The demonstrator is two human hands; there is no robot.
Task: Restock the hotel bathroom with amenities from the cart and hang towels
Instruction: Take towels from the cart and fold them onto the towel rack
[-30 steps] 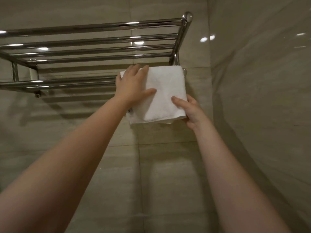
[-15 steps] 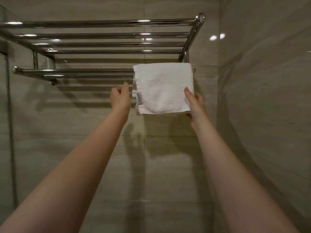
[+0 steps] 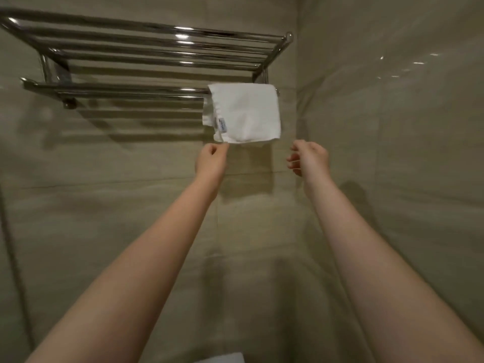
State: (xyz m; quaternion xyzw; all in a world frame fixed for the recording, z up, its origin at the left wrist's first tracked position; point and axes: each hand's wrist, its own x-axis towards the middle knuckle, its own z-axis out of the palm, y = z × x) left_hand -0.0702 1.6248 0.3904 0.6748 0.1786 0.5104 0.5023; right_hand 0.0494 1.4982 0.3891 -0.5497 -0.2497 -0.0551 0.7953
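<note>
Arms raised, left hand [image 3: 210, 161] and right hand [image 3: 310, 157] hover loosely curled, empty, just below towel [image 3: 248, 113].

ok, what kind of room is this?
Most likely a bathroom: a chrome towel rack is fixed to glossy tiled walls, and a small white towel hangs over its lower bar.

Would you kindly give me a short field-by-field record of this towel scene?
towel: white, folded, draped over the right end of the lower rail
rack: chrome, wall-mounted
left hand: fingers curled at towel's lower left corner; contact unclear
right hand: loosely curled, holding nothing, below the towel
label: on towel's left edge
</note>
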